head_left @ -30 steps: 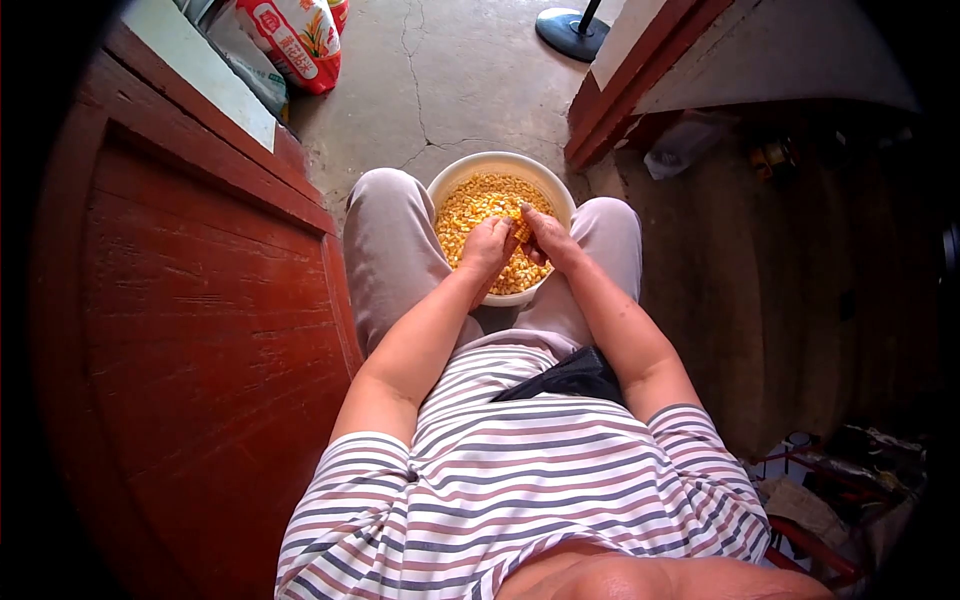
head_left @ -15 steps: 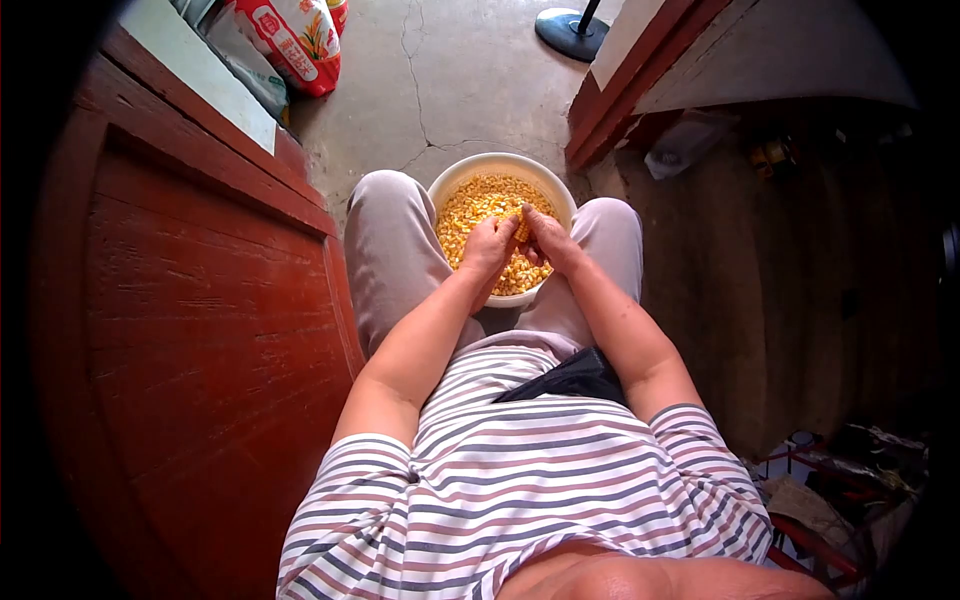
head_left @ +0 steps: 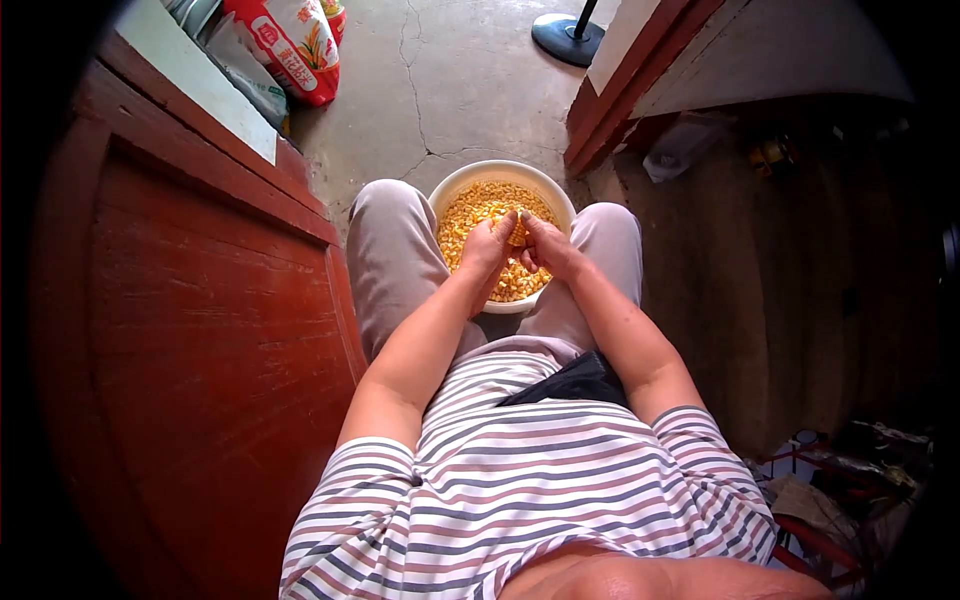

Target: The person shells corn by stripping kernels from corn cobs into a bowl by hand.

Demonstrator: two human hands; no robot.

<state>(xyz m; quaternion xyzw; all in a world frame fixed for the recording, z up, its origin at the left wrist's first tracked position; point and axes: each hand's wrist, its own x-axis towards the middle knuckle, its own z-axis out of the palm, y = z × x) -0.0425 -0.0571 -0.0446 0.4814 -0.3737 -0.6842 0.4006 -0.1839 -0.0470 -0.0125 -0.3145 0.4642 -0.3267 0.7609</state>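
Note:
A white basin [head_left: 441,189] stands between my knees, holding a thick layer of loose yellow corn kernels [head_left: 468,205]. Above the kernels, both hands grip a corn cob [head_left: 517,236], much of it hidden by my fingers. My left hand [head_left: 486,250] is closed around the cob's left side, thumb along the top. From the other side my right hand [head_left: 550,246] is closed on it too, with its thumb pressed against the cob near the left thumb and its other fingers curled beneath.
A red wooden door [head_left: 210,340] is close on my left. A red-and-white printed bag [head_left: 290,45] sits on the concrete floor ahead, near a round black stand base [head_left: 568,40]. To the right are a door frame [head_left: 610,105] and a clear plastic bag [head_left: 683,148].
The view has shifted slightly, so the basin appears a little lower. My hands stay on the cob, and the two thumb tips have come closer together.

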